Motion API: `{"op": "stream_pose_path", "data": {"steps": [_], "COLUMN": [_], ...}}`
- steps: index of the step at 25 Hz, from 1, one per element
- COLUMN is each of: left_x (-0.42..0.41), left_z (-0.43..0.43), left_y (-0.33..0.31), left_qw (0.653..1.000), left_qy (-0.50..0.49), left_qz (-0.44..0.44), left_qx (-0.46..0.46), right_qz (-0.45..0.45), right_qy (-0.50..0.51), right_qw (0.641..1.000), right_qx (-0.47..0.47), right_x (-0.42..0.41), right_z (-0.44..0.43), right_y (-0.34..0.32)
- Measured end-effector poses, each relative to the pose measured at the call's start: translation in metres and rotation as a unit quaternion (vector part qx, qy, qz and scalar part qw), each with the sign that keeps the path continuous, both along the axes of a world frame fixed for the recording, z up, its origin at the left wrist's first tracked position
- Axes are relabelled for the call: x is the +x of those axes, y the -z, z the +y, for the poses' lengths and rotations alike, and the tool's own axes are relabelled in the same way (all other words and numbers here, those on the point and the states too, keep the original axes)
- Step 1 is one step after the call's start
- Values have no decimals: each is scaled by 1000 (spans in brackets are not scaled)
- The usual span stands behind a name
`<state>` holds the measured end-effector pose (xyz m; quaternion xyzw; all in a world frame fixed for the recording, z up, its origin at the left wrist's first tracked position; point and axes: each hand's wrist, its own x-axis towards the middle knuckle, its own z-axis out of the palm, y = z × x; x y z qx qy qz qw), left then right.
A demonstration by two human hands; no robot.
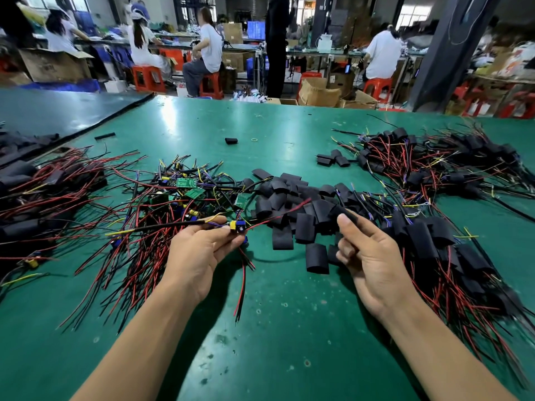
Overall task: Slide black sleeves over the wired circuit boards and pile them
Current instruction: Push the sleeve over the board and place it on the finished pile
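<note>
Left hand (202, 250) pinches one wired circuit board (238, 227) between thumb and fingertips, held just above the worktop (289, 314). The board's blue and yellow parts show at my fingertips, and its red and black leads trail down toward me and out to the left. Right hand (370, 256) is raised beside it, well apart, palm turned inward with fingers curled and thumb up. The thumb tip sits against something black at the edge of the sleeve heap (304, 204); I can't tell if I'm gripping a sleeve or nothing. The heap of loose black sleeves lies mid-worktop, just beyond both hands. Unsleeved boards (185, 192) with green PCBs are tangled to its left. Sleeved assemblies are piled near right (434, 241), far right (434, 160) and far left (43, 192). One stray sleeve (231, 140) lies further back, next to a small yellow ring (254, 139). Beyond the worktop, people sit on red stools (147, 78) at benches.
</note>
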<state>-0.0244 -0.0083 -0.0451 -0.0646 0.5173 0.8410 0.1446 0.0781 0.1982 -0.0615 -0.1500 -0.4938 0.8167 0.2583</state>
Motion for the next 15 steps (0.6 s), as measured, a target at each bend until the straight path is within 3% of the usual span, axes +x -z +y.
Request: {"op": "stream_pose_path", "data": {"steps": [4,15], "left_x": [-2,-2], "left_z": [0,0], "left_y": [2,4], "left_qw": [999,997], "left_qy": [36,68], "left_qz": [-17,-22], "left_qx": [-10,-28], "right_qz": [-10,-53], "right_qy": [-7,-55], "right_qw": [998,997], "right_qx": [-60,-26], "right_x": [0,2], "right_z": [4,-1], "right_y": [-1,0]}}
